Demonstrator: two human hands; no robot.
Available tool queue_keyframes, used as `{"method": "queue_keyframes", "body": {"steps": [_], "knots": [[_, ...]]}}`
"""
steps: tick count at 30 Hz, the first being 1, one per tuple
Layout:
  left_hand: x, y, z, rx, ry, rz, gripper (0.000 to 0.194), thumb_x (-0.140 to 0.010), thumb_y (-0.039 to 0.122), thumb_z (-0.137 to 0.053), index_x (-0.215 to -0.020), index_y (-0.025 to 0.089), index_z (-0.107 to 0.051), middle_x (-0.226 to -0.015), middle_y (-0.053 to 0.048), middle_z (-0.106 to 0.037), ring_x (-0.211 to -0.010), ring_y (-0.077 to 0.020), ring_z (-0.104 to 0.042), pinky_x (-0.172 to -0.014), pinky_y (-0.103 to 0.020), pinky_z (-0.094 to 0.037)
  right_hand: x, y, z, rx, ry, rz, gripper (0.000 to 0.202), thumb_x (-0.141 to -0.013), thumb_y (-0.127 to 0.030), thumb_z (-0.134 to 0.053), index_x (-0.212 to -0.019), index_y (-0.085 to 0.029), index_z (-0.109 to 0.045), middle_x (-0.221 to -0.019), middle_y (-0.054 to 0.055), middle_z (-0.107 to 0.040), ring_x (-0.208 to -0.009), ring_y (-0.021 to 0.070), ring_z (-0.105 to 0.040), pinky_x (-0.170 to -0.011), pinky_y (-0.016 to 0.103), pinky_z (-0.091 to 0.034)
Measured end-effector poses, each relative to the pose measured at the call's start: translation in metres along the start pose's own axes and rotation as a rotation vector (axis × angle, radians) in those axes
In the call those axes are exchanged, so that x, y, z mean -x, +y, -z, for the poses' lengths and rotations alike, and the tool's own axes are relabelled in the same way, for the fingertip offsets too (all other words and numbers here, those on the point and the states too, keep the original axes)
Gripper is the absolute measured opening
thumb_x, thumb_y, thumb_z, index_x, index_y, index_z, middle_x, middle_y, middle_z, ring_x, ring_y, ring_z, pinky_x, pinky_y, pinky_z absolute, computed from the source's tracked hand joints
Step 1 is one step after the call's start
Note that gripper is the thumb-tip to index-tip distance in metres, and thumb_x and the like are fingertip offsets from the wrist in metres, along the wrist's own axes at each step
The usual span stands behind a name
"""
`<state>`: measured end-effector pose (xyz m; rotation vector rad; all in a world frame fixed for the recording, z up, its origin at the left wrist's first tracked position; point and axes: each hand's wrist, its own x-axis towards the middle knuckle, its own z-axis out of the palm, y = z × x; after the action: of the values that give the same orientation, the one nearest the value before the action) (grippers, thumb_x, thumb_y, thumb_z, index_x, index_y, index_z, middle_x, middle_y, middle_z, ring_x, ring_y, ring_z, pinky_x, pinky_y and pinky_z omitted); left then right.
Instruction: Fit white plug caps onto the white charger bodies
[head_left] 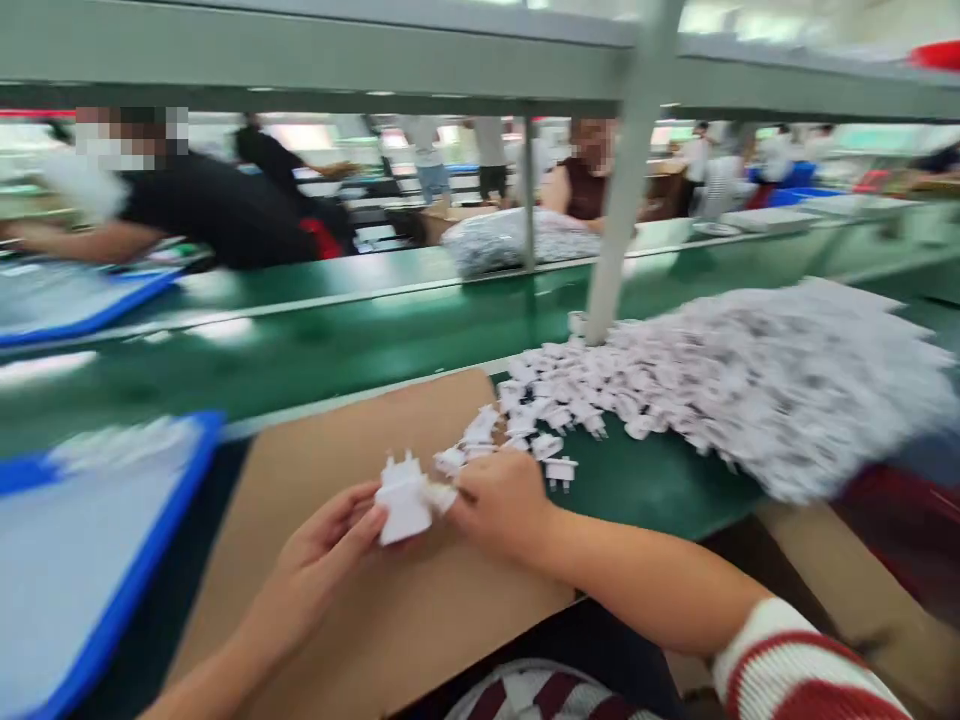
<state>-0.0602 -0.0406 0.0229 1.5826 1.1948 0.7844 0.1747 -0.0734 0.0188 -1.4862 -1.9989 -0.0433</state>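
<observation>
The left hand (pixel 341 535) pinches a smooth, boxy white plug (pixel 405 498); the right hand (pixel 502 505) grips a small pale piece (pixel 442 497) above flat brown cardboard (pixel 360 590).

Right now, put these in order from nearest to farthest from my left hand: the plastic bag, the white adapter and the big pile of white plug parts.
1. White adapter: in your left hand.
2. Big pile of white plug parts: off to the right, on your side.
3. Plastic bag: farther ahead, across the green surface.
</observation>
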Motion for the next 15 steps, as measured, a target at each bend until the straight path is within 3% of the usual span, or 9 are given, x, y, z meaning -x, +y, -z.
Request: {"method": "queue_keyframes", "body": {"steps": [3, 6, 9, 11, 13, 15], "knots": [[0.006, 0.027, 0.025, 0.223, 0.174, 0.024, 0.051, -0.085, 0.057, -0.078, -0.12, 0.021, -0.067, -0.115, -0.01, -0.077, -0.091, -0.0309, -0.078, -0.089, -0.049, -0.066, 0.005, 0.001, 0.001, -0.061, 0.07, 0.037, 0.054, -0.102, -0.038, -0.054, -0.052, -0.018, -0.05, -0.053, 0.0, -0.06, -0.051, 0.0098, -0.048, -0.059, 0.031, -0.022], [0.001, 0.035, 0.076, 0.322, 0.49, -0.056, 0.038, -0.089, 0.04, -0.077, -0.113, 0.019, -0.057, -0.105, -0.006, -0.074, -0.088, -0.0258, -0.078, -0.09, -0.047, -0.065, 0.009, -0.001, 0.0, -0.08, 0.066, 0.153, 0.052, -0.103, -0.035, -0.052, -0.054, -0.019, -0.048, -0.052, -0.002, -0.054, -0.049, 0.0104, -0.042, -0.059, 0.031, -0.023], [-0.012, 0.032, 0.141, 0.111, 0.894, -0.092, 0.028, -0.098, 0.023, -0.063, -0.119, 0.015, -0.047, -0.104, -0.006, -0.07, -0.093, -0.0214, -0.075, -0.091, -0.044, -0.063, 0.015, -0.008, 0.002, -0.067, 0.065, 0.25, 0.051, -0.104, -0.031, -0.05, -0.055, -0.02, -0.048, -0.052, -0.003, -0.052, -0.049, 0.0113, -0.04, -0.059, 0.031, -0.023], [-0.026, 0.024, 0.182, 0.007, 1.101, -0.074, 0.027, -0.103, 0.015, -0.054, -0.126, 0.009, -0.041, -0.123, -0.013, -0.064, -0.105, -0.0164, -0.067, -0.101, -0.041, -0.057, 0.017, -0.01, 0.005, -0.049, 0.069, 0.287, 0.05, -0.104, -0.029, -0.049, -0.055, -0.021, -0.048, -0.052, -0.003, -0.05, -0.049, 0.012, -0.04, -0.059, 0.031, -0.025], [-0.041, 0.013, 0.215, -0.087, 1.203, -0.043, 0.034, -0.103, 0.011, -0.055, -0.132, 0.003, -0.038, -0.135, -0.017, -0.057, -0.115, -0.0147, -0.059, -0.112, -0.039, -0.047, 0.016, -0.007, 0.006, -0.01, 0.071, 0.285, 0.048, -0.104, -0.029, -0.05, -0.056, -0.021, -0.048, -0.054, -0.003, -0.051, -0.05, 0.0132, -0.042, -0.059, 0.032, -0.026], [-0.053, 0.001, 0.236, -0.168, 1.23, 0.012, 0.039, -0.101, 0.012, -0.061, -0.133, 0.0, -0.043, -0.138, -0.018, -0.056, -0.118, -0.0179, -0.057, -0.114, -0.042, -0.045, 0.013, -0.001, 0.006, 0.049, 0.062, 0.238, 0.042, -0.103, -0.029, -0.051, -0.061, -0.022, -0.054, -0.058, -0.001, -0.055, -0.054, 0.0154, -0.048, -0.059, 0.033, -0.029]]}}
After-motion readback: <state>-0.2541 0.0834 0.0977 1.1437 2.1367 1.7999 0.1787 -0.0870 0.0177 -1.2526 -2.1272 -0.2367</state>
